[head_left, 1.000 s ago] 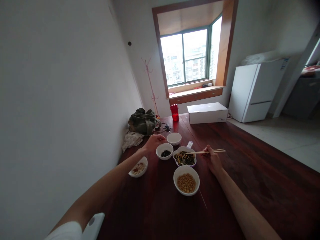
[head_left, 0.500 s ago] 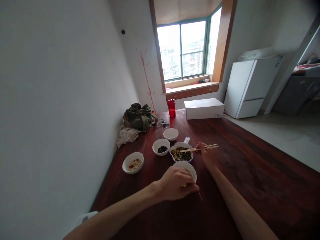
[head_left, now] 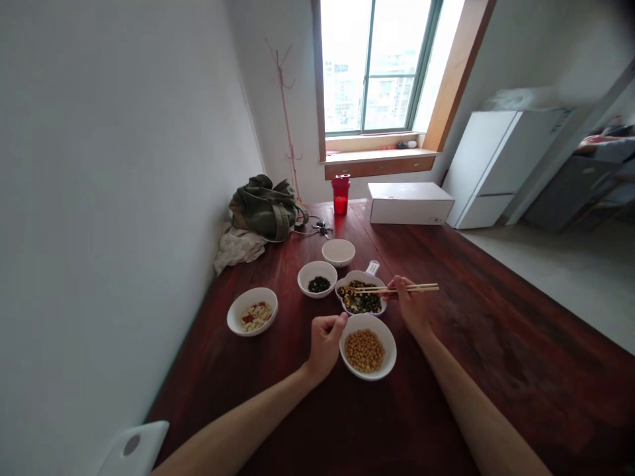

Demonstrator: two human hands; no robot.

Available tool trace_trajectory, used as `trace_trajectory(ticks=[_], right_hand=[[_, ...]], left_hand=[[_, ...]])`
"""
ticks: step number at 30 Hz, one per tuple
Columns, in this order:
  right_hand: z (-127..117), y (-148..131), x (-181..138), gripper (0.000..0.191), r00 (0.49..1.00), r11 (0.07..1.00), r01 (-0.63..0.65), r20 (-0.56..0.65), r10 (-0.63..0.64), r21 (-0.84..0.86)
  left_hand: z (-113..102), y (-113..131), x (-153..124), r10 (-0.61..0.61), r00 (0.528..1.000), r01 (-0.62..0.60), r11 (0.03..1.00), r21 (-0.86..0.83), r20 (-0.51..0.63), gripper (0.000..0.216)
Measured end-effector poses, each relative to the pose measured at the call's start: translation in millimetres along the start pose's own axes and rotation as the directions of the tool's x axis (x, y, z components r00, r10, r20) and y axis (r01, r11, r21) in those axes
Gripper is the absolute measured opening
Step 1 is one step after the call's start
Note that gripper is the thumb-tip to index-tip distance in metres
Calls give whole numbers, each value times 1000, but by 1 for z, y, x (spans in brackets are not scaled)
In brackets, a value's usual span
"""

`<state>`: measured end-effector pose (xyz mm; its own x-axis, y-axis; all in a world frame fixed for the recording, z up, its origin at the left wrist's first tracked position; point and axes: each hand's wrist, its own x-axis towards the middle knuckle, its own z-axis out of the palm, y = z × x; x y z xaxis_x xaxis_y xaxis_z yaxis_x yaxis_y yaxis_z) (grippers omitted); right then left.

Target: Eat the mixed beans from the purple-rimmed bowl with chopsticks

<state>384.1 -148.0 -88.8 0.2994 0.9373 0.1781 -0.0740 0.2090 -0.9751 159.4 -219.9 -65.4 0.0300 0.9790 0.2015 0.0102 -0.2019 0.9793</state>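
My left hand (head_left: 326, 344) is curled closed, with nothing showing in it, just left of a white bowl of yellow soybeans (head_left: 366, 347). My right hand (head_left: 413, 305) holds wooden chopsticks (head_left: 414, 288), whose tips reach over a white handled dish (head_left: 360, 299) of mixed dark greens and beans. Farther along the dark red wooden table (head_left: 302, 423) stand a white bowl of dark shreds (head_left: 318, 279) and a pale, shallow bowl (head_left: 338, 252). To the left sits a white bowl of pale pieces with red bits (head_left: 252, 312).
A green bag (head_left: 264, 210) and crumpled cloth (head_left: 239, 250) lie against the wall at the table's far left. A red cup (head_left: 340, 195) and a white box (head_left: 409, 203) stand at the far end. A white fridge (head_left: 496, 168) stands beyond the table's right side.
My left hand has moved from the far left bowls across the soybean bowl and drawn back to its left side, uncovering the beans. My right hand keeps the chopsticks over the dish.
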Motion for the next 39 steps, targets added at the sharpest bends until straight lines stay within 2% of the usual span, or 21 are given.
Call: trace_trajectory(ticks=[3, 10, 15, 21, 30, 35, 39], right_hand=[[0, -3, -1, 53, 1000, 996, 27, 15, -26, -82], [2, -11, -4, 52, 999, 983, 47, 7, -46, -179], [1, -14, -4, 53, 999, 979, 34, 1, -35, -199], [-2, -8, -3, 49, 1000, 992, -1, -29, -3, -122], [1, -14, -5, 50, 1000, 992, 13, -14, -15, -128], [-3, -4, -1, 45, 999, 999, -15, -50, 13, -34], [-11, -5, 6, 45, 997, 991, -36, -63, 44, 131]], left_hand=[[2, -7, 6, -81, 993, 74, 993, -91, -84, 69], [5, -5, 9, -139, 990, 139, 981, -138, 11, 66], [6, -4, 8, -152, 988, 154, 980, -124, 32, 64], [6, -6, 8, -169, 985, 171, 977, -129, 30, 66], [6, -9, 8, -174, 984, 179, 975, -136, 48, 62], [6, -5, 8, -171, 984, 175, 974, -141, 39, 61], [6, -1, 9, -171, 985, 172, 974, -150, 24, 61]])
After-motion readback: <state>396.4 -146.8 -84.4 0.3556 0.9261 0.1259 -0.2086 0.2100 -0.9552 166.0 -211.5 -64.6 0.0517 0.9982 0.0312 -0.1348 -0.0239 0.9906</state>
